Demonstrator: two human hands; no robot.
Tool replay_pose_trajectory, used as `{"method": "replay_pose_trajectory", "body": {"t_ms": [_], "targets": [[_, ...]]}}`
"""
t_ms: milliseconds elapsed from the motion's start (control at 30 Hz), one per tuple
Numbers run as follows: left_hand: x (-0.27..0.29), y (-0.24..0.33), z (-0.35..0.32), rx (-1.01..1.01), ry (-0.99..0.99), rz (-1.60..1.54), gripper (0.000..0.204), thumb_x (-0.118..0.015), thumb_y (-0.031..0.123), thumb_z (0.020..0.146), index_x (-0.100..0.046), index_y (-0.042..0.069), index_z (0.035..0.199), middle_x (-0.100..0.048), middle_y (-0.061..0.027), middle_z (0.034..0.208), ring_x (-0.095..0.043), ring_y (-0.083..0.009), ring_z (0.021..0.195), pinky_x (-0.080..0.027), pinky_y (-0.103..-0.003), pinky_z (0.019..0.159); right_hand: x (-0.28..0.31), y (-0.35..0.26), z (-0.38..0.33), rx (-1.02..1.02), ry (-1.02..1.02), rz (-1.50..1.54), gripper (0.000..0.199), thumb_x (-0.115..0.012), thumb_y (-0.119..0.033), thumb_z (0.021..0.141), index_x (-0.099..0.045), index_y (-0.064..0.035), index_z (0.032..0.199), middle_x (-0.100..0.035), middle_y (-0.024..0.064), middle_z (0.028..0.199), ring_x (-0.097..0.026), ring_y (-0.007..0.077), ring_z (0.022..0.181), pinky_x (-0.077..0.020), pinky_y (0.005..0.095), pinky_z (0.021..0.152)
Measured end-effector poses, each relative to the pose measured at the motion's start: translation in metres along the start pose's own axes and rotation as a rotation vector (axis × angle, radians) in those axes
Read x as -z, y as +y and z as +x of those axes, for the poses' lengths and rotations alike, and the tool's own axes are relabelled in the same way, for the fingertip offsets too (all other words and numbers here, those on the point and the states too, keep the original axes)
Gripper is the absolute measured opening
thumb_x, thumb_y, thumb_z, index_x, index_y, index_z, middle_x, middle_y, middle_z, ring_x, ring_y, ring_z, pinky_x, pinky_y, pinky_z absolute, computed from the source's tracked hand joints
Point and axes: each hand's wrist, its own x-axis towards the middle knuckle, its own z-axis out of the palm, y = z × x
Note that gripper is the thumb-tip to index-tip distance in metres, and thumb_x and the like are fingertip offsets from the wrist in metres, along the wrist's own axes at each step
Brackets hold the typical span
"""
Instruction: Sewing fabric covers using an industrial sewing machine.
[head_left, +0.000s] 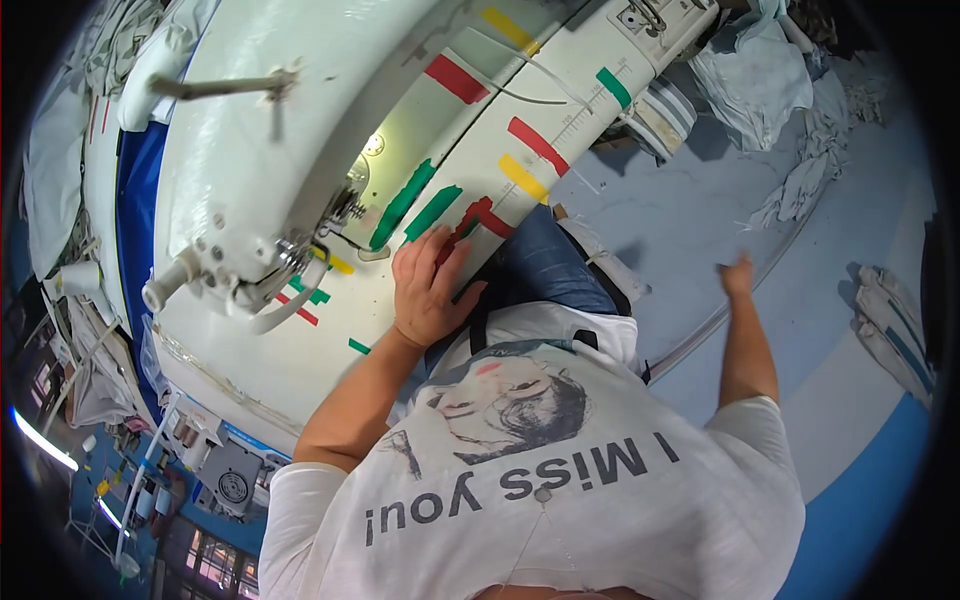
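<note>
My left hand (432, 282) lies palm down at the near edge of a white sewing machine bed (375, 300), its fingers stretched out and slightly apart. The fingertips reach a dark red tape strip (492, 220) and sit close to a green tape strip (433, 212); no fabric shows under them. To the left of that hand is the sewing machine head (235, 255), with its needle area (350, 205) lit by a small lamp. Away from the machine, my right hand (737, 275) is held out over the pale floor on the right. Its thumb and a finger stand apart, and nothing shows in it.
Further red, yellow (523, 178) and green tape strips mark the bed beside a printed scale. A thin white cord (530, 98) lies across its far part. Piled pale cloth (750, 75) lies at the far right, and a folded bundle (893, 330) on the floor nearer.
</note>
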Motion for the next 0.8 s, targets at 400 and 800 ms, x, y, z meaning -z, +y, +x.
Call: {"method": "replay_pose_trajectory", "body": {"t_ms": [400,800], "targets": [[-0.010,0.003,-0.005,0.034,0.082,0.047,0.069,-0.081,0.019,0.055,-0.056,0.008,0.118,-0.047,-0.0177,0.126,-0.048,-0.0354,0.111,-0.035,-0.044,0.092,0.005,-0.274,0.032,0.253,0.126,0.722,0.074,-0.075,-0.015,0.068,-0.040,-0.0023,0.132,-0.047,0.0240,0.126,-0.055,0.0368,0.107,-0.0483,0.0396,0.086],[-0.025,0.017,-0.019,0.030,0.238,0.271,0.064,-0.077,0.016,0.061,-0.054,0.008,0.120,-0.044,-0.0154,0.130,-0.044,-0.0345,0.115,-0.035,-0.043,0.096,0.017,-0.217,0.053,0.666,-0.773,1.441,0.031,-0.051,-0.031,0.094,-0.049,-0.0094,0.071,-0.046,0.0001,0.055,-0.044,0.0112,0.052,-0.0362,0.0252,0.053]]}}
